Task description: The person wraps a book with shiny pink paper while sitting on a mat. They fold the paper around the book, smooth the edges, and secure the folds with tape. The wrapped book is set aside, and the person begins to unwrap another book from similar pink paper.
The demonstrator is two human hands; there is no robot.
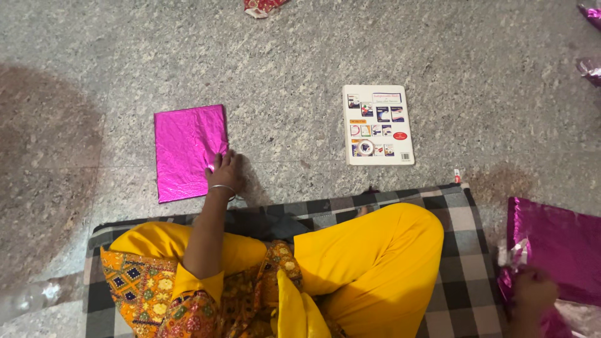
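Observation:
A flat rectangular item wrapped in shiny magenta foil paper [186, 150] lies on the grey stone floor. My left hand [225, 172], with a thin bangle at the wrist, rests its fingers on that item's lower right corner. My right hand [533, 289] is at the lower right, its fingers on a crumpled sheet of the same magenta foil [560, 247]. A white book [377, 124] with small pictures on its cover lies face up on the floor between the two, touched by neither hand.
I sit cross-legged in yellow clothes on a black, grey and white checked mat [469, 250]. Foil scraps lie at the top right [591, 66] and a red scrap at the top edge [263, 6]. A small red-and-white object [457, 176] lies by the mat.

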